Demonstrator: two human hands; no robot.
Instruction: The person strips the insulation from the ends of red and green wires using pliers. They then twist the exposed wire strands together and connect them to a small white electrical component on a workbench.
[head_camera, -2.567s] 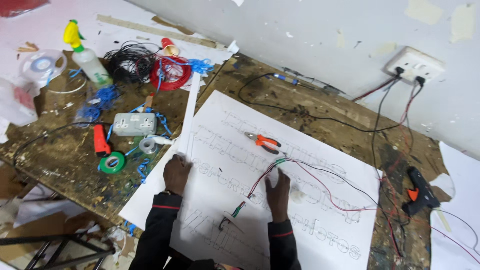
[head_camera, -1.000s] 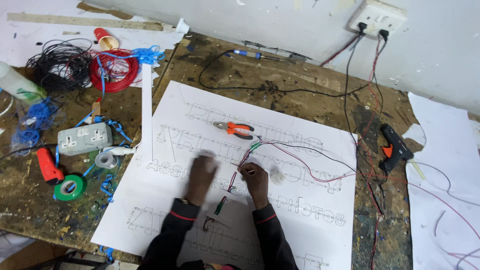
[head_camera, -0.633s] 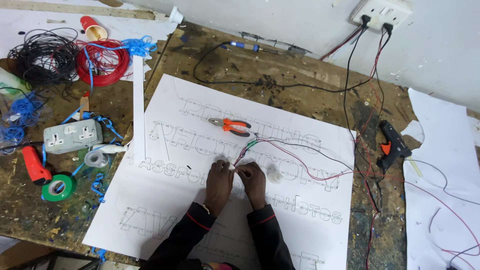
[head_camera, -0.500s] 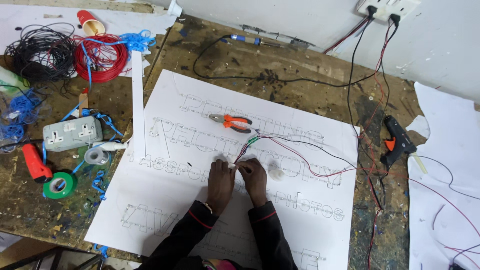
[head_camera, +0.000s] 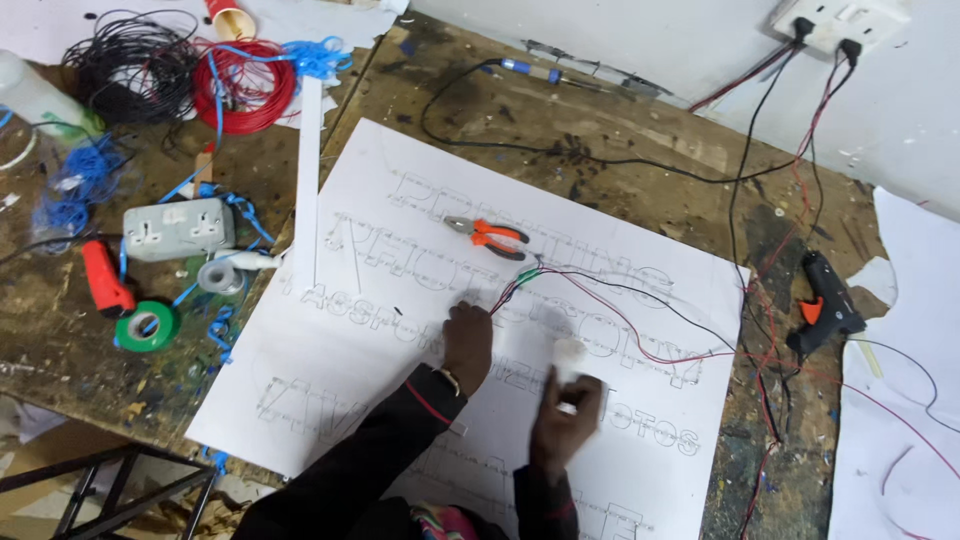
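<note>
**Right hand drawn back from the wire bundle; left hand holds its place on the sheet**

The table (head_camera: 620, 150), worn and paint-stained, carries a large white sheet (head_camera: 330, 370) marked with outlined lettering. The sheet lies as it did half a second ago, with no shift against the table edge.

The left hand (head_camera: 467, 345) rests fingers-down on the sheet at the near end of the wire bundle (head_camera: 600, 300); whether it pinches a strand or only presses beside it cannot be told. The right hand (head_camera: 566, 420) has changed position: half a second ago it sat close beside the left at the wire ends, and it is now lower and to the right, blurred, with a small pale item at its fingertips. Its grip cannot be made out.

In this inspector's judgement, the two-handed work at the wire ends is interrupted, and the left hand alone keeps the bundle located on the lettering.

Orange-handled pliers (head_camera: 487, 235) lie untouched on the sheet above the hands. A black glue gun (head_camera: 825, 300) sits well apart on the right. A grey socket box (head_camera: 180, 228) and a green tape roll (head_camera: 147, 326) lie off the sheet to the left.
</note>
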